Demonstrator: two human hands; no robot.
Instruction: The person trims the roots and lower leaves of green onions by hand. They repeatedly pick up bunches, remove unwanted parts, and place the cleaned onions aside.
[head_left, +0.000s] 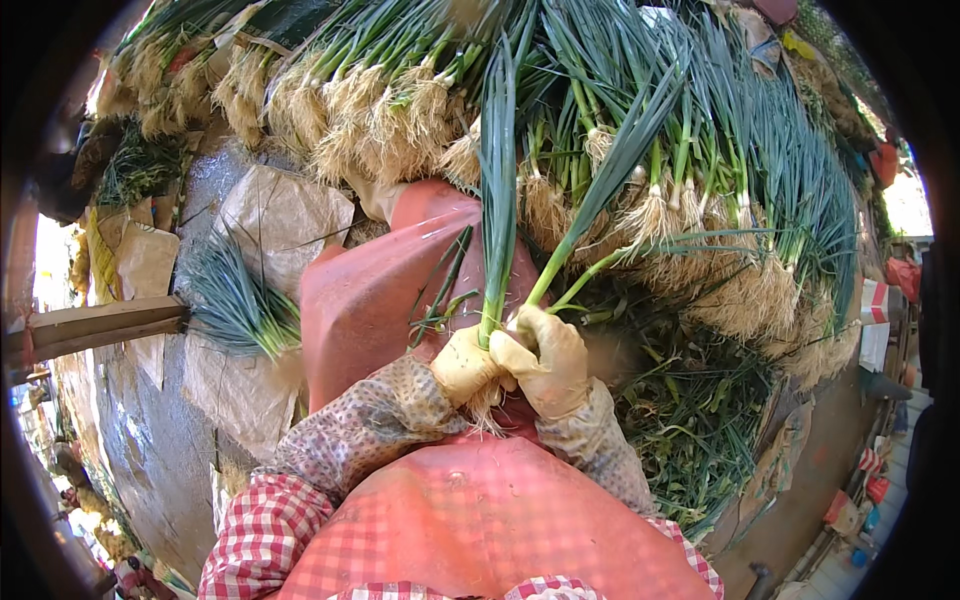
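My left hand (466, 367), in a pale yellow glove, is closed around the lower stem of a green onion (496, 247) whose leaves point away from me, its roots hanging below the fist. Touching it on the right is my right hand (541, 360), gloved too, with bent fingers at the base of a second green onion (561, 259) that slants up to the right. A thinner stalk also comes out beside the right hand. A red plastic apron (375, 292) covers my lap, with loose leaf scraps on it.
Large rows of green onions with pale roots (405, 127) lie ahead and to the right. A small bunch of green onions (244, 300) rests on sacking (289, 217) at the left, by a wooden beam (97, 326). Trimmed leaves (697, 435) are heaped at the right.
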